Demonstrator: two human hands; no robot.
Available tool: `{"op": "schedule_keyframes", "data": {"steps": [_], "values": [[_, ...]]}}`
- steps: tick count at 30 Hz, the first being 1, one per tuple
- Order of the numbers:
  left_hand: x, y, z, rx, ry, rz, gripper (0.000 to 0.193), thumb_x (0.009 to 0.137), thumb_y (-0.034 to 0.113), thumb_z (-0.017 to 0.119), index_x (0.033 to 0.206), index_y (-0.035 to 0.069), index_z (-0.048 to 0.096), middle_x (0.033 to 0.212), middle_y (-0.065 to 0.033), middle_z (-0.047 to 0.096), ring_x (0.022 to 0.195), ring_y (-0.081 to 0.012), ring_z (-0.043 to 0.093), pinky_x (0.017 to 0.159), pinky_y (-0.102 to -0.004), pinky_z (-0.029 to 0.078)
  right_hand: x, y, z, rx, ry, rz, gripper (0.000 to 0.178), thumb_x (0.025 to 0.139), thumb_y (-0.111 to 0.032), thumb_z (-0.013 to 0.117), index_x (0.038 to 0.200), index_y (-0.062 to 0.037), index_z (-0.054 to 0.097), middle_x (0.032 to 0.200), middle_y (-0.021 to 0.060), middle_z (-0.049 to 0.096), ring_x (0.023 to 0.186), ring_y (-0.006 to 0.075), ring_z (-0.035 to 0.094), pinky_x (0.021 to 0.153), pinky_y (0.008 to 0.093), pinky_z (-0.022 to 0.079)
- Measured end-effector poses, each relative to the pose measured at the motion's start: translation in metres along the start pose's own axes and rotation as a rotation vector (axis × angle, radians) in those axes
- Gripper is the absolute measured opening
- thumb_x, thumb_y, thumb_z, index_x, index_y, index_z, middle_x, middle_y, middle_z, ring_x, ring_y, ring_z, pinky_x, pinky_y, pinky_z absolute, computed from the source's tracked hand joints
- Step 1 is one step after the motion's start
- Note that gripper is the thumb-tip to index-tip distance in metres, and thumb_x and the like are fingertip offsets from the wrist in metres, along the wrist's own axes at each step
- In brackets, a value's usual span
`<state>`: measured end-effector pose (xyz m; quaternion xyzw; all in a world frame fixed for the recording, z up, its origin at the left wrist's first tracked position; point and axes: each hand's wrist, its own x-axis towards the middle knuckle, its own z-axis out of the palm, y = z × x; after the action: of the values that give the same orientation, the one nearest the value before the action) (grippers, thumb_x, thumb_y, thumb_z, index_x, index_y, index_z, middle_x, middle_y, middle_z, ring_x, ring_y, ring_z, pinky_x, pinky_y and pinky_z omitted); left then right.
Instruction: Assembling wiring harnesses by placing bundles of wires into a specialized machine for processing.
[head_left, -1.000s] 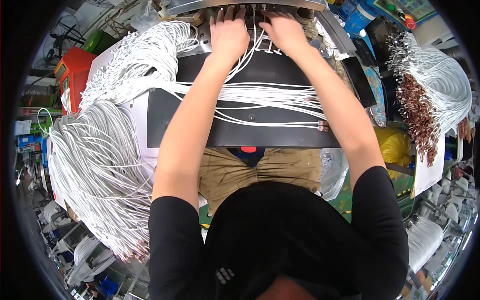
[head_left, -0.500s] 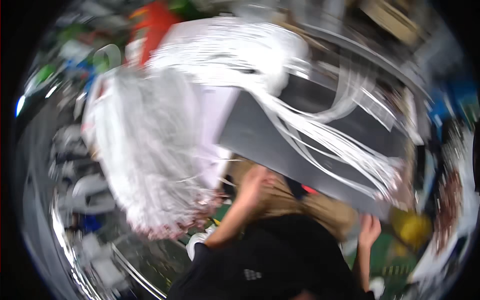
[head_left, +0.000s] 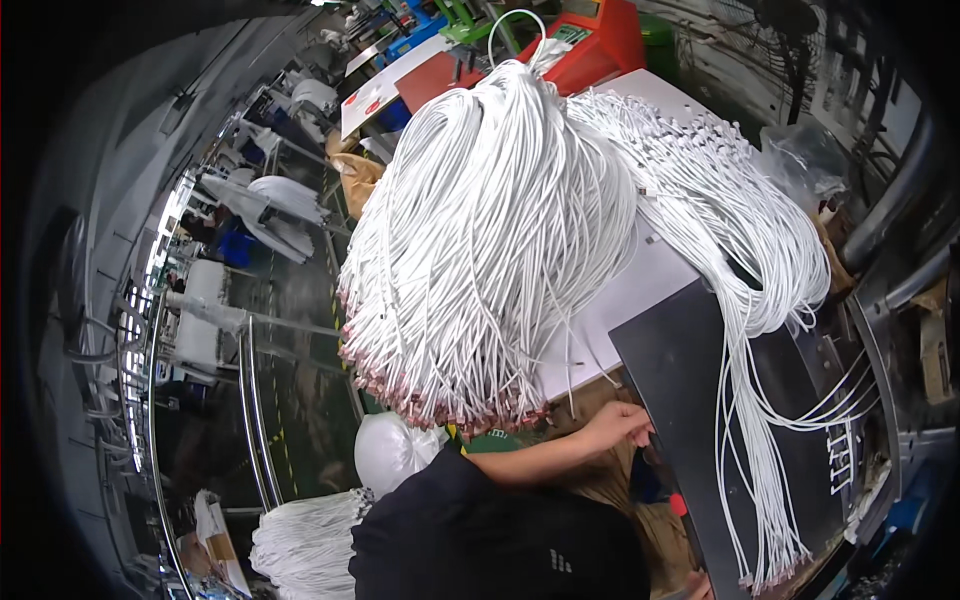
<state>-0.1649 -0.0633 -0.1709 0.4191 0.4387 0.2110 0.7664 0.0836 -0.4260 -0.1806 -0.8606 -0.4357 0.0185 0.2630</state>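
Observation:
My left hand (head_left: 618, 427) is at the near left edge of a black worktop (head_left: 665, 365), its fingers curled together; what they may hold is hidden. Only a small part of my right hand (head_left: 697, 585) shows at the lower edge, below the worktop, with its fingers hidden. A big bundle of white cables (head_left: 490, 230) with brownish-pink ends hangs over the front of a white table (head_left: 610, 300). More white cables (head_left: 740, 210) lie to its right. From these a thin bunch of cables (head_left: 765, 480) runs down across the black worktop.
A red machine (head_left: 600, 40) stands behind the cables. At lower left are another white cable bundle (head_left: 305, 540) and a white bag (head_left: 390, 455). Metal rails (head_left: 255, 410) run along the left, and a grey pipe (head_left: 895, 200) is at right.
My view has turned left, so the table and cables shift right and look sharper. My left hand stays near the worktop's edge. My right hand has mostly dropped out at the bottom.

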Motion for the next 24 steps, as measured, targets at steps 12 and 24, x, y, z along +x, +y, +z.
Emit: {"op": "schedule_keyframes", "data": {"steps": [12,24], "values": [[0.0,0.008,-0.02,0.233,0.133,-0.081,0.032,0.1,0.022,0.052,0.087,-0.004,0.067,0.081,-0.0128,0.073,0.077,-0.0208,0.07,0.077,-0.0319,0.056,-0.041,0.018,0.039,0.253,-0.071,0.45,0.036,0.091,-0.016,0.06,0.123,0.0004,0.065,0.117,0.0208,0.069,0.115,0.0361,0.064,0.102,0.0459,0.045],[-0.053,0.034,0.104,0.785,-0.605,1.063,0.039,0.08,0.04,0.078,0.095,0.004,0.072,0.093,-0.0093,0.069,0.082,-0.0293,0.064,0.077,-0.0374,0.051,0.128,-0.14,-0.107,0.903,-0.397,-0.03,0.024,0.101,-0.017,0.057,0.108,0.0003,0.071,0.107,0.0106,0.073,0.102,0.0215,0.068,0.09,0.0342,0.052]]}}
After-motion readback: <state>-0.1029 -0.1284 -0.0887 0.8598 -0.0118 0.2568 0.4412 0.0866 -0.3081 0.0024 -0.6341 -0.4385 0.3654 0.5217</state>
